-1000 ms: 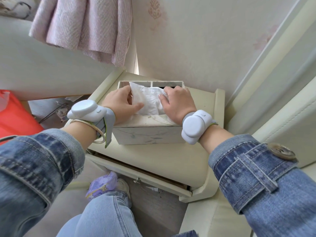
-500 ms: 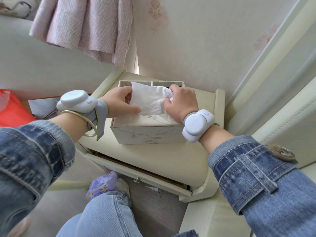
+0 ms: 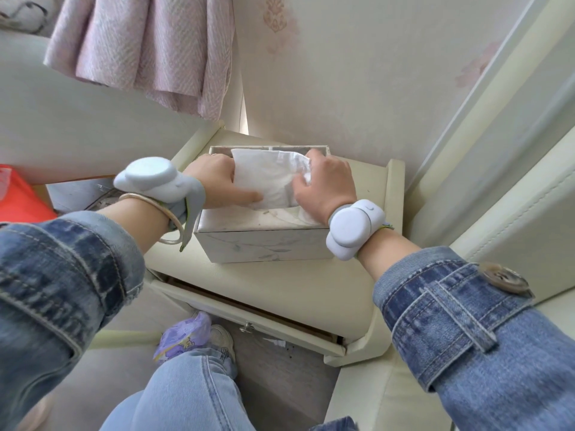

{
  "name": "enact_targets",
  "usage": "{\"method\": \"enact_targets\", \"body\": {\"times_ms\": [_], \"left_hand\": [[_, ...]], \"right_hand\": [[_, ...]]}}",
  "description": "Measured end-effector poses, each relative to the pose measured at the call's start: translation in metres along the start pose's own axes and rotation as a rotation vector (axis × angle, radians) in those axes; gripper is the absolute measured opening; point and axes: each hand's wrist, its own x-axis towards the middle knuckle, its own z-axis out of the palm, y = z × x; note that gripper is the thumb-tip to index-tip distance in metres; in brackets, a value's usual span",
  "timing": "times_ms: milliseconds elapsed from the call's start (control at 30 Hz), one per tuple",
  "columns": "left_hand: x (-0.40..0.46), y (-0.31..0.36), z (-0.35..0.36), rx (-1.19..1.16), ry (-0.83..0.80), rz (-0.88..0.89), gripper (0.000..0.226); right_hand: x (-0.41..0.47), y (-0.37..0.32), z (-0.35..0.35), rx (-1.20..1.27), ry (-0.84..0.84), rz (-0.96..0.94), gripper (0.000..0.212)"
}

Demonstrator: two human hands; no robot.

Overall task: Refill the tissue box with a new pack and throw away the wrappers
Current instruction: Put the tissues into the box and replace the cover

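Note:
A marbled white tissue box (image 3: 264,244) stands on a cream bedside table (image 3: 280,284) against the wall. A white tissue (image 3: 267,178) sticks up out of the slot in its lid. My left hand (image 3: 217,181) grips the tissue's left edge, thumb along its lower side. My right hand (image 3: 326,185) pinches the crumpled right edge of the same tissue. Both wrists carry white sensor bands. A purple printed wrapper (image 3: 183,337) lies on the floor by my shoe, below the table.
The table's drawer (image 3: 249,318) hangs slightly open toward me. A pink cloth (image 3: 146,48) hangs at the upper left. A red bag (image 3: 18,197) sits at the far left. A padded cream bed edge (image 3: 513,213) runs along the right.
Both hands have lifted off the box lid and drawn the tissue upward. The tissue now stands taller and flatter between the two hands.

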Motion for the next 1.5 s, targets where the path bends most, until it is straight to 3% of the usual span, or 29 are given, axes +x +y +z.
{"method": "enact_targets", "body": {"times_ms": [100, 233, 500, 967, 1233, 1500], "left_hand": [[0.001, 0.000, 0.000, -0.247, 0.060, -0.110, 0.050], [-0.004, 0.002, 0.008, -0.107, 0.198, -0.085, 0.051], [0.001, 0.004, 0.015, -0.028, 0.273, -0.050, 0.048], [-0.002, 0.002, 0.019, -0.033, 0.289, -0.054, 0.046], [-0.012, -0.001, 0.015, -0.171, 0.283, -0.093, 0.027], [-0.043, 0.003, -0.003, -0.321, 0.330, -0.134, 0.033]], "right_hand": [[0.000, 0.000, -0.001, 0.021, -0.006, 0.000, 0.026], [0.001, 0.003, 0.002, -0.021, 0.005, 0.013, 0.028], [0.008, 0.001, 0.005, -0.062, 0.005, 0.066, 0.030], [0.002, -0.003, -0.001, -0.036, -0.014, 0.094, 0.028], [-0.005, 0.002, -0.003, 0.146, 0.117, 0.215, 0.033], [-0.024, -0.004, -0.025, 0.246, 0.199, 0.218, 0.027]]}}
